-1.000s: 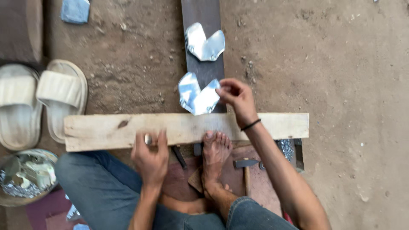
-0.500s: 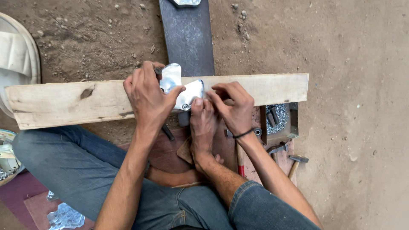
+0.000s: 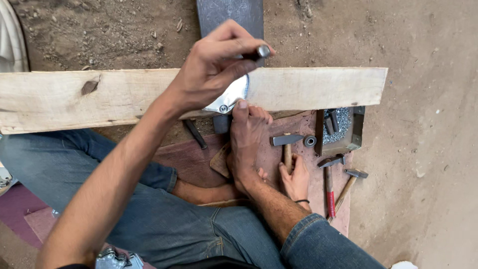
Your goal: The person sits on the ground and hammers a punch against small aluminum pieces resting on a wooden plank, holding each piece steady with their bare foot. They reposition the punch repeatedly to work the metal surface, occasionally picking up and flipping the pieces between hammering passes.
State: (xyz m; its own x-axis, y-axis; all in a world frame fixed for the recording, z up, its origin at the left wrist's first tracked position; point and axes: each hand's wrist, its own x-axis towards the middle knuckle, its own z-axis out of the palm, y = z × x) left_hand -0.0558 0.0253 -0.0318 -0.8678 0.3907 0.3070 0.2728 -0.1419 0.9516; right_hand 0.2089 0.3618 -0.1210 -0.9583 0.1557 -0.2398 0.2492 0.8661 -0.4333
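Observation:
My left hand (image 3: 211, 69) hovers over the wooden plank (image 3: 318, 87) and pinches a short dark metal punch (image 3: 260, 52) between thumb and fingers. Under that hand a shiny sheet-metal piece (image 3: 231, 97) lies on the plank's near edge. The big toe of my bare foot (image 3: 246, 142) presses on it. My right hand (image 3: 297, 180) is low on the reddish mat (image 3: 191, 159), its fingers curled round the wooden handle of a hammer (image 3: 287, 144) whose steel head points left.
Two more hammers (image 3: 329, 187) (image 3: 350, 180) lie on the mat at right. A small open box of metal bits (image 3: 341, 124) and a ring (image 3: 310, 141) sit beside them. A dark metal bar (image 3: 230, 15) runs away under the plank. Dirt ground surrounds everything.
My right hand has left the plank and dropped to the hammer on the mat. My left hand has lifted off the metal piece and now holds the punch above it.

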